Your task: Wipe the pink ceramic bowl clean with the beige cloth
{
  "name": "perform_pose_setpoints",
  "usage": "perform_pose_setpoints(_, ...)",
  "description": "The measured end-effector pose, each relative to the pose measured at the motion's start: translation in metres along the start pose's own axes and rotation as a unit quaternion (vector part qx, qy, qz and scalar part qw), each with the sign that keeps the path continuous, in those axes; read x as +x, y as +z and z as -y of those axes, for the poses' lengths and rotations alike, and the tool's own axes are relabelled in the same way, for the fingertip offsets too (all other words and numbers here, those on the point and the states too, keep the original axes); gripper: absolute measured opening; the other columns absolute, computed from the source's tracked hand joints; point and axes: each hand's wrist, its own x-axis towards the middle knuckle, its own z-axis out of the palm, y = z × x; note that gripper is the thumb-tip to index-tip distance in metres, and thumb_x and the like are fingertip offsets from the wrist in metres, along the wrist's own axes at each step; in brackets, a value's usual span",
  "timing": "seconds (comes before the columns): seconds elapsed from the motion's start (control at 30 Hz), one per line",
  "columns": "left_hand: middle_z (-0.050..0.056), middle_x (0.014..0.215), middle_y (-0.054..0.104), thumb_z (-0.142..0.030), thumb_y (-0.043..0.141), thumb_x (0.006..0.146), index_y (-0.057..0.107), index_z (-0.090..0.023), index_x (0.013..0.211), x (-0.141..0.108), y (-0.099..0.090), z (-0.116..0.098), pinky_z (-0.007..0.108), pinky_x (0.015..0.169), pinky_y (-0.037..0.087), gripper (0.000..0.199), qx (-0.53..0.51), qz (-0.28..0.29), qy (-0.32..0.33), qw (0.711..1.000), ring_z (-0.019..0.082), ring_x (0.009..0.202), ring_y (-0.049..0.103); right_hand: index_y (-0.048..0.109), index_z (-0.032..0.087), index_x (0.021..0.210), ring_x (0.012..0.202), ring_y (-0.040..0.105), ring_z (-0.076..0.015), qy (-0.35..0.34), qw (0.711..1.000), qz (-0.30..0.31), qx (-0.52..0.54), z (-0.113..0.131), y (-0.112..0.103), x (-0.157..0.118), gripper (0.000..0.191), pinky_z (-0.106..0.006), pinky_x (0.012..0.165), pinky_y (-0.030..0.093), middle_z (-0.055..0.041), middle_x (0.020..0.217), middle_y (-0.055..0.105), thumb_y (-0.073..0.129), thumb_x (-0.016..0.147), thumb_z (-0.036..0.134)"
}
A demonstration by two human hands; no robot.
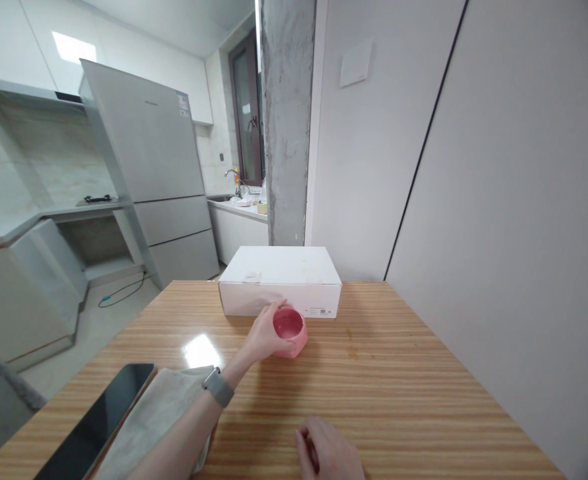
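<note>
Wood-grain counter [399, 380], pink bowl [297, 339] in hand

The left hand [269, 331] grips the bowl's left side, thumb in front, just before the white box [281, 297]; whether bowl and box touch, I cannot tell. The right hand [333, 450] is loosely curled near the close edge, its palm hidden, so its hold is unclear. The one-sided grip could let the bowl tip, or a forward push could knock the box. The left forearm might drag the cloth [161, 400].

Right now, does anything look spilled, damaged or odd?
Faint brownish marks on the table, right of the pink bowl, break the even grain; perhaps stains, too faint to tell. A cable also lies loose on the floor.
</note>
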Motion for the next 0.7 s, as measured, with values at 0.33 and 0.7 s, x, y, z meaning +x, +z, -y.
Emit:
perform_pose_setpoints(0.33, 0.013, 0.127, 0.053, -0.027, 0.084, 0.046, 0.037, -0.017, 0.138, 0.001, -0.004, 0.004, 0.043, 0.104, 0.037, 0.104, 0.020, 0.010, -0.010, 1.000, 0.029, 0.118, 0.050, 0.049, 0.023, 0.065, 0.047, 0.057, -0.0122, 0.000, 1.000, 0.017, 0.012, 0.002, -0.006, 0.002, 0.047, -0.022, 0.046, 0.037, 0.0004, 0.055, 0.057, 0.022, 0.099, 0.040)
perform_pose_setpoints(0.7, 0.000, 0.139, 0.051, -0.049, 0.061, 0.078, 0.048, -0.039, 0.131, -0.136, -0.116, -0.025, 0.050, 0.105, 0.037, 0.056, 0.137, 0.022, -0.098, 0.985, 0.030, 0.128, 0.046, 0.051, 0.023, 0.066, 0.046, 0.059, -0.0120, -0.008, 1.000, 0.023, 0.000, 0.005, -0.011, 0.008, 0.044, -0.021, 0.044, 0.037, 0.0007, 0.055, 0.060, 0.026, 0.099, 0.038)
